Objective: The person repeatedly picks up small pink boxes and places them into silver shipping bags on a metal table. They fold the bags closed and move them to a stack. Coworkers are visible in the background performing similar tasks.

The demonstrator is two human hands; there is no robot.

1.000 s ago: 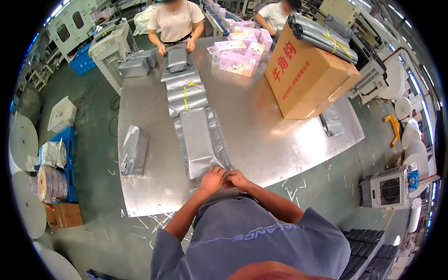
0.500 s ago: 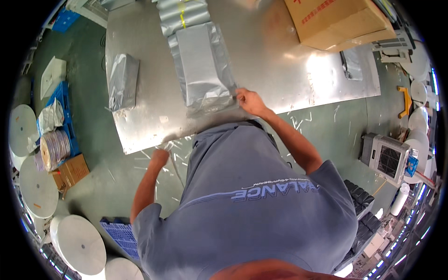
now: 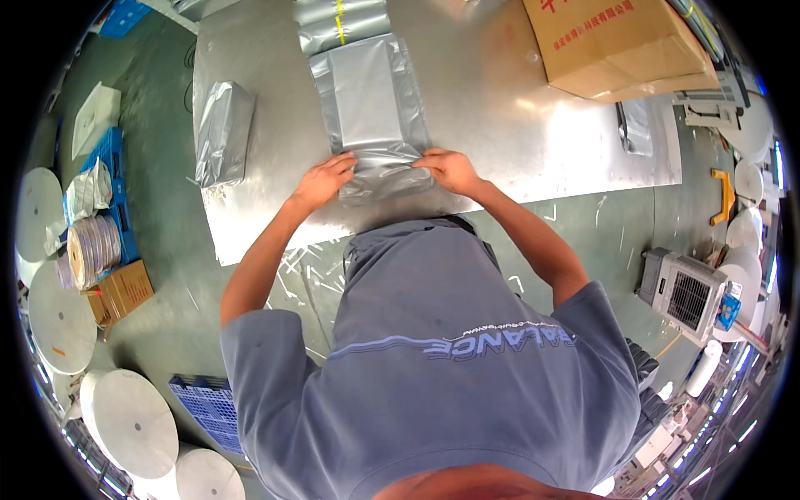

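Observation:
A flat silver plastic bag (image 3: 371, 96) with a rectangular block shape inside lies on the metal table (image 3: 483, 125) in front of me. Its near end is loose and creased. At the left edge of that end, my left hand (image 3: 329, 181) is closed on the film, thumb and part of the fingers hidden. On the opposite edge my right hand (image 3: 452, 171) pinches the same bag. Beyond it lie more silver bags (image 3: 342, 21), overlapping in a row, with a yellow strip along them.
A separate silver package (image 3: 225, 135) stands at the table's left side. At the far right sit a large cardboard box (image 3: 617, 50) and a small silver bag (image 3: 637, 127). White scraps litter the floor near the table's front edge. A blue pallet (image 3: 208, 408) lies behind to the left.
My left hand has come up from below the table edge to the bag's left side. My right hand stays on the right edge, and the bag's near end is now more creased.

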